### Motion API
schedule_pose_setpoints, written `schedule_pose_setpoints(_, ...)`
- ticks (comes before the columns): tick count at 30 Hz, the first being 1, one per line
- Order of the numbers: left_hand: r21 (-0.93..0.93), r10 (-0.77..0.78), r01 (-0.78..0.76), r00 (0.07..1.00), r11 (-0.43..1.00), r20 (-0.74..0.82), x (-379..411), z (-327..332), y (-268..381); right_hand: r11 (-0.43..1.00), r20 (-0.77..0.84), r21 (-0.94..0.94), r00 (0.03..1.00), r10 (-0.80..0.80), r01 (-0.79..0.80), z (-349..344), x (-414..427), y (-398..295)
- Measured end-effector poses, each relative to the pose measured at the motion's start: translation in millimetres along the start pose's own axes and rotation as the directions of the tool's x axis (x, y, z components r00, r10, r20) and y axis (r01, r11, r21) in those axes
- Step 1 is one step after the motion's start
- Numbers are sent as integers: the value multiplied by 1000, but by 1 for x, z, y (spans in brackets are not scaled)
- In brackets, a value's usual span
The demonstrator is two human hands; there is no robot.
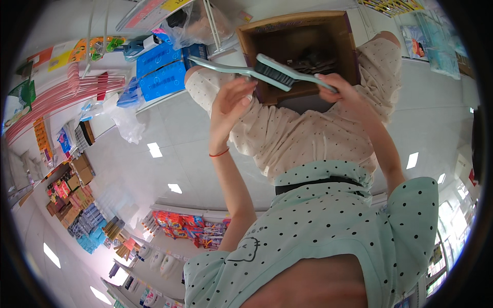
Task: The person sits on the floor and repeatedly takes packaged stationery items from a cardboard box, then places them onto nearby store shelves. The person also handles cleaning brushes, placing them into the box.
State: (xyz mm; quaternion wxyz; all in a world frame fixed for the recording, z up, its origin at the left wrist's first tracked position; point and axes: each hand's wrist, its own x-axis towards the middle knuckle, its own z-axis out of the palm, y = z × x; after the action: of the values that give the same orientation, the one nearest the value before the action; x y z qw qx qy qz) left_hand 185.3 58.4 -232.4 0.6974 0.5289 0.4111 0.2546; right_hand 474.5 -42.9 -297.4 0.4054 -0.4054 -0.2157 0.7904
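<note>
Two pale green plastic brushes with black bristles are pressed together bristle to bristle over a cardboard box. My right hand (339,89) grips the handle of the right brush (308,77). The left brush (223,68) points its handle toward the shelf at the left. Just below that handle is my left hand (233,107), its fingers loosely bent and apart. Its fingertips are close to the brush; whether they touch it is unclear. The open cardboard box (300,19) stands between my knees, with dark items (317,59), perhaps packaged, at its bottom.
Blue boxes (161,73) and a clear plastic bag (200,25) sit on the lower shelf at the left. Pink hangers (73,90) hang farther left. Grey floor tiles (185,127) surround me. Behind are shelves with red packets (181,223) and stacked cartons (81,169).
</note>
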Motion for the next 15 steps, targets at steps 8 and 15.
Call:
schedule_pose_setpoints(8, 573, 173, -23, 963, 819, -208, 17, -11, -63, 899, -438, -403, 899, -23, -173, -15, -23, -54)
schedule_pose_setpoints(15, 680, 287, -130, 950, 722, -124, 19, -9, -79, 854, -461, -453, 887, 21, -256, -34, -13, -62)
